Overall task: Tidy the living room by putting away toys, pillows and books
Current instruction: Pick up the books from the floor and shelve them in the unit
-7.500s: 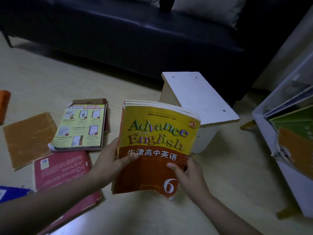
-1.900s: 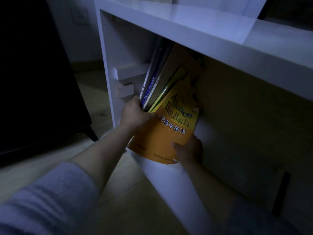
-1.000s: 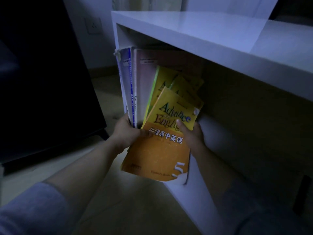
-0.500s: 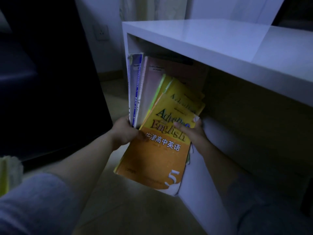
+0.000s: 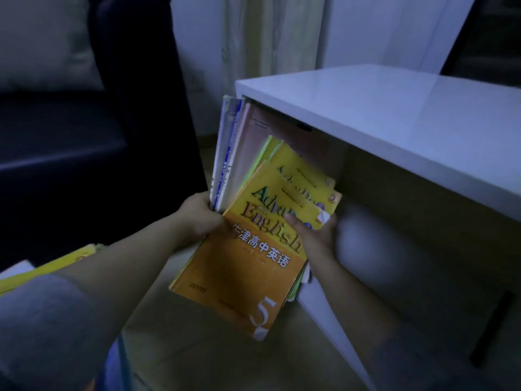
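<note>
A stack of several books (image 5: 248, 153) sticks halfway out of the left end of the white shelf unit (image 5: 394, 114). The front one is a yellow and orange "Advance with English" book (image 5: 242, 272) with a 5 on it. My left hand (image 5: 200, 215) grips the stack's left edge, thumb on the front cover. My right hand (image 5: 313, 232) holds the right edge, thumb across the yellow cover. Taller white and pink books stand behind the yellow ones.
A dark sofa (image 5: 84, 142) with a pale cushion (image 5: 42, 43) stands at the left. Curtains (image 5: 270, 35) and a wall socket (image 5: 197, 80) are behind the shelf. A yellow book (image 5: 56, 263) lies at the lower left. The floor (image 5: 197, 348) is pale wood.
The stack has slid further out of the shelf toward me and left. Both hands keep their hold on its edges. The view has lifted, showing the sofa cushion and curtains.
</note>
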